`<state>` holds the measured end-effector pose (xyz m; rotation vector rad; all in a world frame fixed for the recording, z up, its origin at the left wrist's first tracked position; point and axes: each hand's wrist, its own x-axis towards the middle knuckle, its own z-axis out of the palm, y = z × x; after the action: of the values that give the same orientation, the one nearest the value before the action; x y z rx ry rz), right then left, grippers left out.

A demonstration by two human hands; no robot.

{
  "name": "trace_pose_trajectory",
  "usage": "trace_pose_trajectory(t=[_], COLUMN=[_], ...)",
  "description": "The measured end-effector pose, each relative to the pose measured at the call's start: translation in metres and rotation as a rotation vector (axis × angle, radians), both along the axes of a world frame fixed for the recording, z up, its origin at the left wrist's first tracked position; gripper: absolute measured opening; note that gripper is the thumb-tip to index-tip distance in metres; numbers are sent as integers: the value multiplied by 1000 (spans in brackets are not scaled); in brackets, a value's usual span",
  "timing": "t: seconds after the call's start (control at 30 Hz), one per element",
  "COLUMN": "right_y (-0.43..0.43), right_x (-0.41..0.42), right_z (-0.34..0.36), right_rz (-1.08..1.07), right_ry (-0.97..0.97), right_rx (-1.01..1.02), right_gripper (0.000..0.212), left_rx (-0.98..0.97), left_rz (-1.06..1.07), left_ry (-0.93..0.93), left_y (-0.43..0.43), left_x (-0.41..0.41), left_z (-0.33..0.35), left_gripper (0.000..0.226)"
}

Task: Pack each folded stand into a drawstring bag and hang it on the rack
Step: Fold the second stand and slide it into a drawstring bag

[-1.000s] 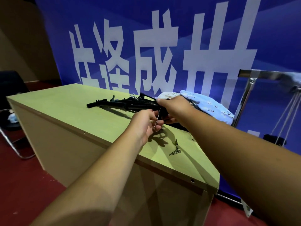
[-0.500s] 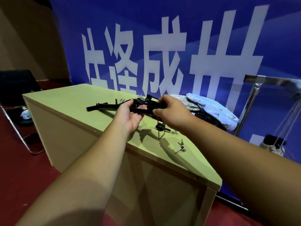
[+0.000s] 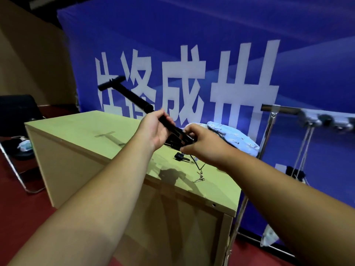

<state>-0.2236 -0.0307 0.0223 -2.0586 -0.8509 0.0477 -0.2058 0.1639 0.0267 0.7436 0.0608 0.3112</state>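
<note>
Lifted off the table (image 3: 76,131) since the earlier frame, the stand (image 3: 134,98) now hangs in both grips. Left hand (image 3: 153,129) fingers curl round its mid shaft; right hand (image 3: 203,143) fingers pinch the folded leg end. Its long axis slants from the right hand up and leftward to a blurred T-shaped head above the table. The bag (image 3: 230,135) lies just beyond the right hand, nearer it than the left, so the leg end probably enters first. The rack (image 3: 269,120) stands further right.
</note>
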Motion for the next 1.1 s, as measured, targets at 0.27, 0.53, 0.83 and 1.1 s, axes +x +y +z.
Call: trace_pose_trajectory(t=[0.27, 0.53, 0.83, 1.1], right_y=[-64, -100, -137, -190], right_x=[-32, -25, -36, -38], right_z=[24, 14, -13, -35], right_rz=[182, -50, -230, -428], right_ry=[369, 562, 663, 485], right_rx=[294, 444, 903, 892], right_gripper=[33, 66, 31, 42], left_rx=[166, 343, 585, 840], left_rz=[-123, -338, -439, -521], left_ry=[-117, -150, -71, 22], left_y=[-70, -155, -227, -278], left_x=[-37, -93, -119, -124], left_z=[21, -8, -100, -154], left_gripper=[25, 14, 7, 41])
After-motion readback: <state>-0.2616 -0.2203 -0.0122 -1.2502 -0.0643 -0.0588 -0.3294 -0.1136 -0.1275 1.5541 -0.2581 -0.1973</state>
